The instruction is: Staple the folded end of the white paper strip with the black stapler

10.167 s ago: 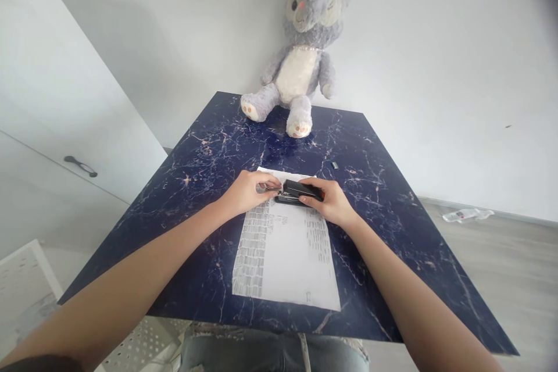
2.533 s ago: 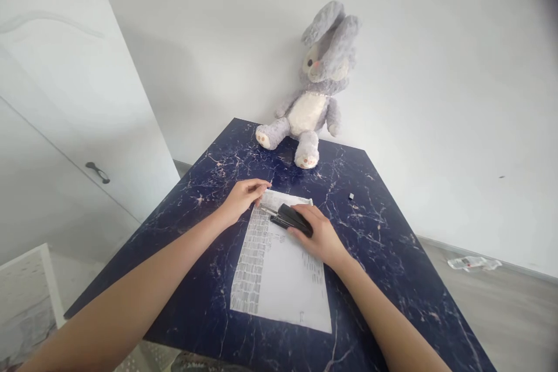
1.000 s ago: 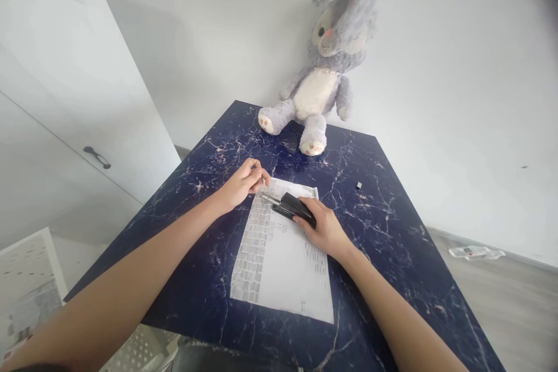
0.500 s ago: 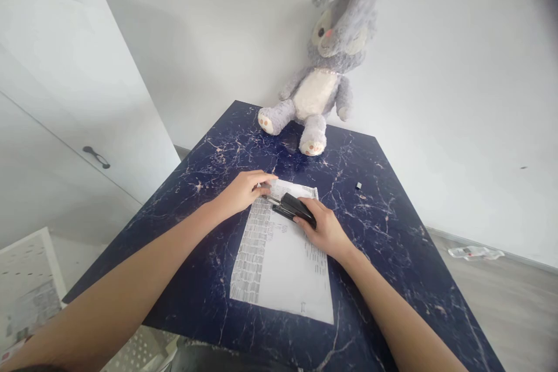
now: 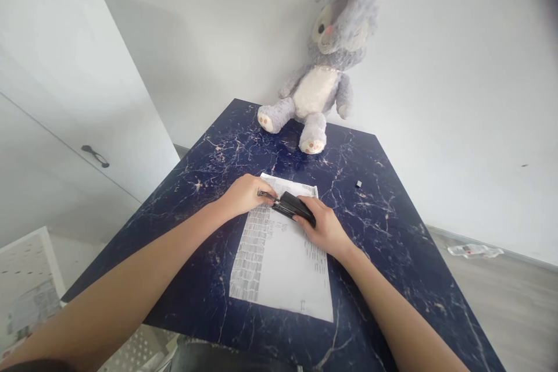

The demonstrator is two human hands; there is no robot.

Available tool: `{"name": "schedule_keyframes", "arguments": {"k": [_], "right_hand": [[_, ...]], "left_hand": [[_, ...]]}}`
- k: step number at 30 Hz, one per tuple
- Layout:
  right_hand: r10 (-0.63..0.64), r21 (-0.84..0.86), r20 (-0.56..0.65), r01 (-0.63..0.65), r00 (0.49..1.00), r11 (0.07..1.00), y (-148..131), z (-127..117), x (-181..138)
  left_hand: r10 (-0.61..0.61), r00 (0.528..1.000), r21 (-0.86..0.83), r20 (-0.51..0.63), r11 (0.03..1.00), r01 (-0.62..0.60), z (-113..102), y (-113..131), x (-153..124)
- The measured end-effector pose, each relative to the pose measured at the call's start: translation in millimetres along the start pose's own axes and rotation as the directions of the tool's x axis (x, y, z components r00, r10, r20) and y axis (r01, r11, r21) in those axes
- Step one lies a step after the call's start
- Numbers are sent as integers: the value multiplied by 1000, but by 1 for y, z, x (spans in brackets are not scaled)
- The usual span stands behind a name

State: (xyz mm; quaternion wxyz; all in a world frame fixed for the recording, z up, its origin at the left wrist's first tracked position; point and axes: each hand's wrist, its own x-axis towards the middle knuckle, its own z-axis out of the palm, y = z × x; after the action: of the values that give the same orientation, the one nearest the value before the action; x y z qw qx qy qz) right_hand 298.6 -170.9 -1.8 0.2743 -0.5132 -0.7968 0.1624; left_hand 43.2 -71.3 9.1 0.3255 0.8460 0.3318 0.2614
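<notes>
A black stapler (image 5: 296,208) lies over a printed sheet of paper (image 5: 290,267), its body angled to the left. My right hand (image 5: 325,226) is closed around the back end of the stapler. At the other end, my left hand (image 5: 250,195) has its fingers closed on the narrow dark and metal piece (image 5: 265,193) that sticks out from the stapler's front. How far this piece runs inside the stapler is hidden. The fingertips of my left hand are partly out of sight.
Everything rests on a dark blue marble-patterned table (image 5: 204,168). A grey plush rabbit (image 5: 316,93) sits at its far edge against the wall. A tiny silvery block (image 5: 358,184), perhaps staples, lies to the right. A white cabinet (image 5: 65,99) stands left.
My left hand has moved from the top edge of the paper onto the protruding piece, and its fingers have closed on it. The right hand keeps its grip on the stapler.
</notes>
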Motion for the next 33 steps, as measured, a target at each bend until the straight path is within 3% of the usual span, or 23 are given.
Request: {"name": "schedule_keyframes", "arguments": {"k": [4, 10, 20, 27, 33], "right_hand": [[-10, -3, -4, 10, 1000, 1000, -1, 1, 0], [-19, -8, 9, 19, 1000, 1000, -1, -1, 0], [-31, 4, 2, 31, 1000, 1000, 0, -3, 1], [-24, -3, 13, 24, 1000, 1000, 2, -2, 0], [-22, 4, 10, 22, 1000, 1000, 0, -4, 1]], "left_hand": [[-6, 1000, 25, 9, 1000, 6, 0, 2, 1], [-39, 999, -161, -2, 986, 38, 3, -2, 0], [-164, 966, -435, -200, 898, 63, 3, 6, -2], [-5, 997, -246, -77, 969, -14, 3, 3, -1], [18, 1000, -215, -24, 976, -23, 6, 2, -1]]}}
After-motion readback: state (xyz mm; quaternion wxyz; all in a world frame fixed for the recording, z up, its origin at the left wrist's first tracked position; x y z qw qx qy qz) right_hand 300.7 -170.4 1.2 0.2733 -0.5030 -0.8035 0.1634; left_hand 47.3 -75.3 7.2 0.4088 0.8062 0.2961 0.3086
